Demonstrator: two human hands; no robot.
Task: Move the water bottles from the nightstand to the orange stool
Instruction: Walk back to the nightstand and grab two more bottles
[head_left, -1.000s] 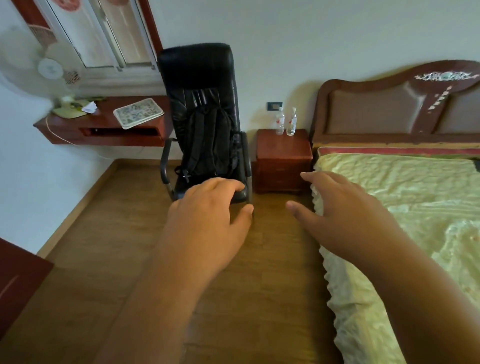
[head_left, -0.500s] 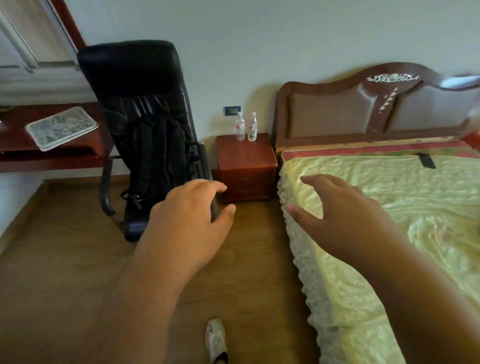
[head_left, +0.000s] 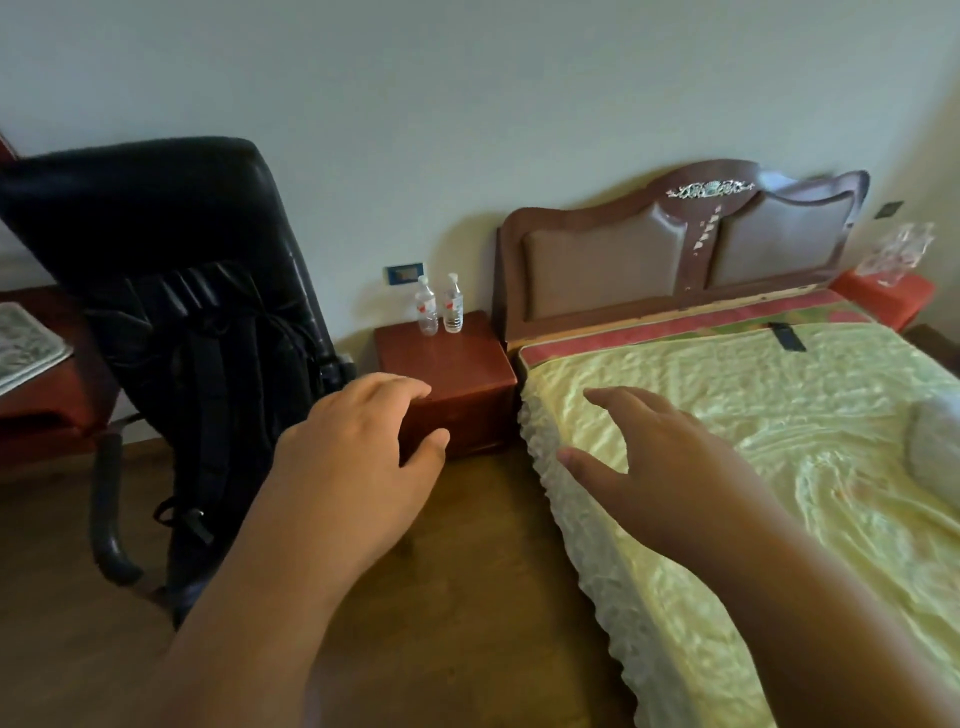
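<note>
Two small clear water bottles, the left bottle (head_left: 426, 306) and the right bottle (head_left: 453, 303), stand upright side by side at the back of a red-brown wooden nightstand (head_left: 457, 374) against the wall. My left hand (head_left: 358, 457) is stretched forward in front of the nightstand's near corner, fingers curled loosely and empty. My right hand (head_left: 660, 467) hovers over the bed's left edge, fingers spread, holding nothing. Both hands are well short of the bottles. No orange stool is in view.
A black office chair (head_left: 171, 291) with a backpack on it stands left of the nightstand. A bed (head_left: 753, 467) with a yellow-green cover and wooden headboard (head_left: 675, 249) fills the right. A second red nightstand (head_left: 883, 296) with clear bottles sits at far right. Wooden floor lies between chair and bed.
The view has swung right and closer: the nightstand and bottles appear larger, the chair has shifted left, the desk is nearly out of frame. Both hands stay outstretched and empty.
</note>
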